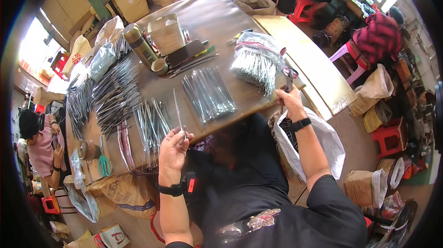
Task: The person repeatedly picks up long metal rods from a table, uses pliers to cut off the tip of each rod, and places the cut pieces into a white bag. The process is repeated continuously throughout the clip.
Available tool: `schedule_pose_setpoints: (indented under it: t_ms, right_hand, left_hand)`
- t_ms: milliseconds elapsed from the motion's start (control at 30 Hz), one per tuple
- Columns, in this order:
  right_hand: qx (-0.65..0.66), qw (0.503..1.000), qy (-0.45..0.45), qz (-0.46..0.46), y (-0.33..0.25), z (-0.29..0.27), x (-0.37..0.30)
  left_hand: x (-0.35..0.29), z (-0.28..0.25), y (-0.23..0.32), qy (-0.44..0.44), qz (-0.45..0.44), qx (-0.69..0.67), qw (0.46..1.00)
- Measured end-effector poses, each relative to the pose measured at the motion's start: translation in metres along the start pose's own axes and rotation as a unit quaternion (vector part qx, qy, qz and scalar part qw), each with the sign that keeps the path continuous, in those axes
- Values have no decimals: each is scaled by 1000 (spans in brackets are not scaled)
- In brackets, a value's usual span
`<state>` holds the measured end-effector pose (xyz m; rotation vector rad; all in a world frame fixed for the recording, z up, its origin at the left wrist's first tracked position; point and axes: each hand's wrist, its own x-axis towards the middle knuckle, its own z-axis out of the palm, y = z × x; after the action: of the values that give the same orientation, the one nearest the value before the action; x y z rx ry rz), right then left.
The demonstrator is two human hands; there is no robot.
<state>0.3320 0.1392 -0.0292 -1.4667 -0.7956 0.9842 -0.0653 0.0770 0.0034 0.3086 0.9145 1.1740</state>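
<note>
My left hand (172,150) pinches the lower end of a thin metal rod (177,105), which points up and away over the table's near edge. My right hand (291,102) is closed around a pair of pliers (289,78), held by the table's right corner and apart from the rod. Between and beyond my hands lies a neat row of silver rods (209,94). A looser pile of silver rods (153,121) is just left of my left hand. Near the pliers, a clear plastic bag (258,47) spills many thin pale rods (256,70).
Dark rods (115,93) cover the table's left side, near teal scissors (105,166) and a tape roll (86,150). A thermos (138,42) and a box (166,34) stand farther back. An open white sack (325,142) sits below my right arm. Co-workers sit left and right.
</note>
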Motion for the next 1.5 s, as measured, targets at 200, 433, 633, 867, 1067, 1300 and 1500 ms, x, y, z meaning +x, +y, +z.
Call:
schedule_pose_setpoints:
  t_ms: [200,433,633,867,1067,1300,1500]
  right_hand:
    - [7,1000,11,6,3,9,17]
    - [248,948,-45,194,-3,-34,-22]
    - [487,815,-77,305,-17,-17,5]
    - [568,763,-193,240,-36,16,-33]
    - [272,920,-239,150,-46,47,-89]
    - [220,911,-336,92,-43,88,-150]
    - [211,925,-310,60,-40,99,-165]
  left_hand:
    - [-12,-1,-10,-37,-21,-2,999]
    - [-54,-39,3,45,1,-6,999]
    - [-49,-32,-7,-2,-15,5,1000]
    - [-48,-21,-22,0,-41,4,999]
    - [-52,-2,-30,-25,-14,79,996]
    - [-64,29,-51,-74,-42,114,990]
    - [-70,34,-49,-117,-3,114,987]
